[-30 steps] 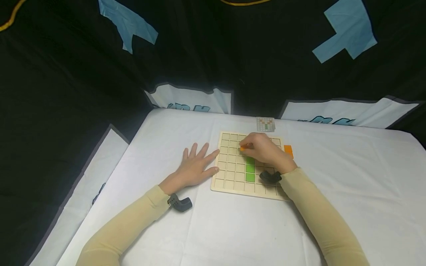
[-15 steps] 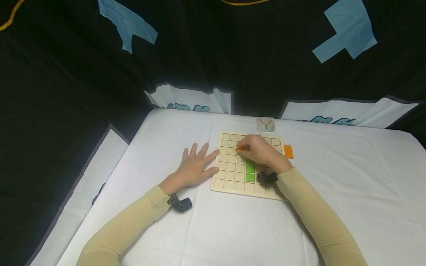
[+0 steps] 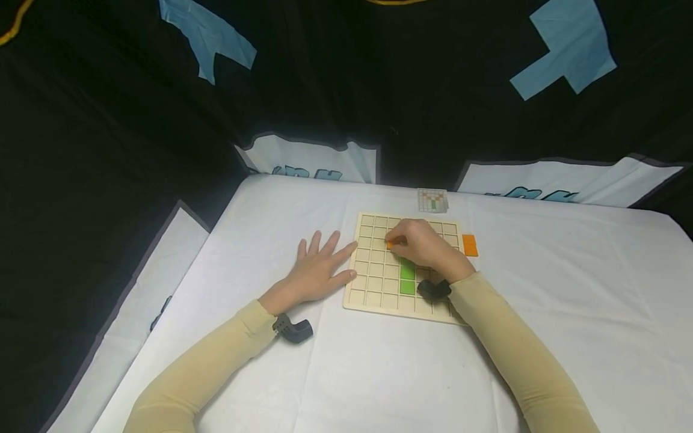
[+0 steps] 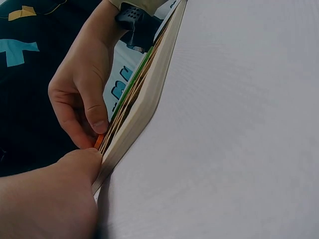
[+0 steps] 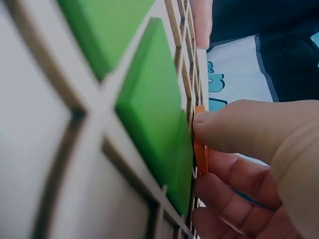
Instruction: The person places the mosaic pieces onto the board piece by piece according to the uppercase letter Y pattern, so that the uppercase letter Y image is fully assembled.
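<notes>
Fingers of the right hand pinch an orange tile, probably light, stiff and slippery, best held by its edges, while those of the left hand lie spread

A card lies behind the grid board (tiles beside its right edge).

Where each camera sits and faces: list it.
Head: on the head, facing forward and down at the board; left hand, right hand and sleeves show.
Left wrist: on that wrist, facing along the board's edge; left hand near, right hand beyond.
Right wrist: on that wrist, facing low across the board; right hand and left finger show.
Both wrist views share the orange tile the right hand pinches.
</notes>
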Motion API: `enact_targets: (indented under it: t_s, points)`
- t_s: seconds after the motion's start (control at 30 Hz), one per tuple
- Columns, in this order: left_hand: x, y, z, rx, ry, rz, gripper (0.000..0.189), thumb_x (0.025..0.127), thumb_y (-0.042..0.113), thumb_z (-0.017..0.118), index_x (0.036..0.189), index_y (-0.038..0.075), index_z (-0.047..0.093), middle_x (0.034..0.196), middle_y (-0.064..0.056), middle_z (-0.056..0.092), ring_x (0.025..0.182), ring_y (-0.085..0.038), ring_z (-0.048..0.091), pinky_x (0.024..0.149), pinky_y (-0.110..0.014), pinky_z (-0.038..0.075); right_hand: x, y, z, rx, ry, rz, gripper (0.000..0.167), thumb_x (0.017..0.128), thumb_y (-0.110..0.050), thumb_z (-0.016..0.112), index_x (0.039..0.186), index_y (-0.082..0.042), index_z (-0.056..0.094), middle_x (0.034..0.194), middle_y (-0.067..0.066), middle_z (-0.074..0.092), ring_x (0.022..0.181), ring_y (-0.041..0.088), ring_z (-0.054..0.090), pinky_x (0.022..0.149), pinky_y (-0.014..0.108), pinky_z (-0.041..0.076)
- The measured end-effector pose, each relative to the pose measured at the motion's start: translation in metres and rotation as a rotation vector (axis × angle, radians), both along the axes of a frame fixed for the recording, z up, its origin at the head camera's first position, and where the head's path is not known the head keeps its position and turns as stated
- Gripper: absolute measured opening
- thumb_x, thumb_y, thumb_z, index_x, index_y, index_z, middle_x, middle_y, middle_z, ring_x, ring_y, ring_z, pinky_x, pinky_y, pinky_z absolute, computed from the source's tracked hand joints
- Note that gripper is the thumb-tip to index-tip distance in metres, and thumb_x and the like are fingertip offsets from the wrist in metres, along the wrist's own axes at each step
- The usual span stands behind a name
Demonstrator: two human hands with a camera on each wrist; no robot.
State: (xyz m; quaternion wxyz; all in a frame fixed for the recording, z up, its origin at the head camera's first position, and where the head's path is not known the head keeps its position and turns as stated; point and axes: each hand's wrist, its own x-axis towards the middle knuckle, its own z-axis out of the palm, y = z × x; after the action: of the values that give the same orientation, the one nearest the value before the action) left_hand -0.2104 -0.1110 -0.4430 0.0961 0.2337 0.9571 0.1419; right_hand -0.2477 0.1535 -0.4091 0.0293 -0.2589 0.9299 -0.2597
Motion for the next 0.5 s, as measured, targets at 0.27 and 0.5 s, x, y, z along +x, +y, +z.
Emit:
enact_targets:
  t_s: [0.27, 0.5]
  points:
    - [0.0002, 0.0004, 0.0001, 0.0, 0.001, 0.001, 0.068, 0.103, 0.059, 0.041, 0.163, 0.03, 0.025, 0.172, -0.018, 0.011, 0.155, -0.054, -0.002, 0.121, -0.074, 0.0, 0.001, -0.0003, -0.001, 0.02, 0.032, -0.008, 0.024, 0.086, 0.0, 0.072, 0.107, -0.006, 0.08, 0.11, 0.012, 0.077, 0.105, 0.026, 0.069, 0.097, 0.044, 0.056]
    - [0.0006, 0.0006, 0.0018, -0.005, -0.001, 0.003, 0.068, 0.103, 0.059, 0.041, 0.163, 0.031, 0.025, 0.172, -0.017, 0.01, 0.155, -0.054, -0.002, 0.121, -0.074, 0.0, 0.002, -0.001, -0.0012, 0.026, 0.051, -0.004, 0.022, 0.086, -0.001, 0.073, 0.107, -0.005, 0.08, 0.111, 0.013, 0.077, 0.108, 0.028, 0.07, 0.098, 0.045, 0.055]
